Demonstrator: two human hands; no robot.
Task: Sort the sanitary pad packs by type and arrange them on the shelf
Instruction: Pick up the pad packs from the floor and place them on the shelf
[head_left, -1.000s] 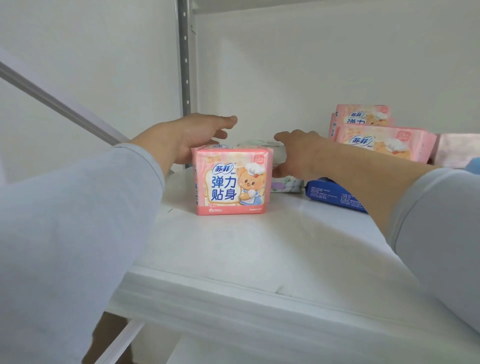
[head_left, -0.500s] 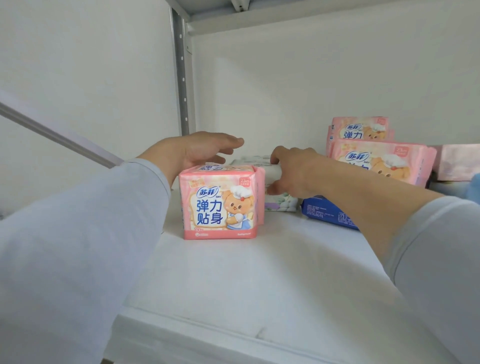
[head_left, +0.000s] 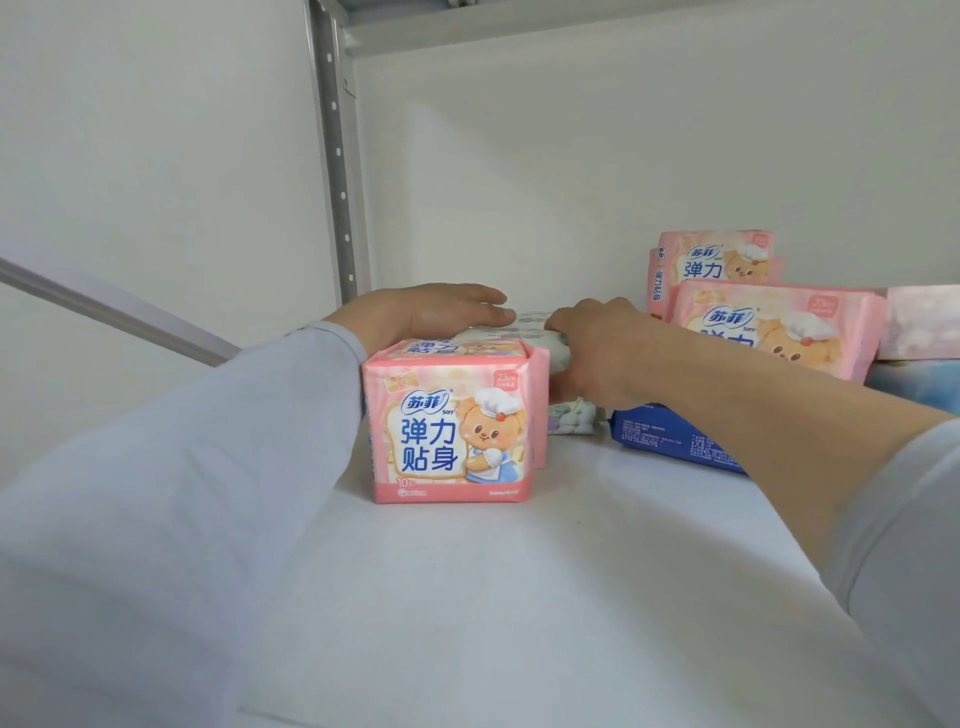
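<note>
While both hands (head_left: 519, 332) hold it, white pack (head_left: 524, 330) lies crosswise.

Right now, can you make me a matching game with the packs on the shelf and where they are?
Things:
1. pink bear pack
2. blue pack
3. white flowery pack
4. pink bear stack

Places:
A. between the left hand and right hand
B. standing upright at the front
C. back right
D. lying flat under the right forearm

Pairs: 1-B, 2-D, 3-A, 4-C
</note>
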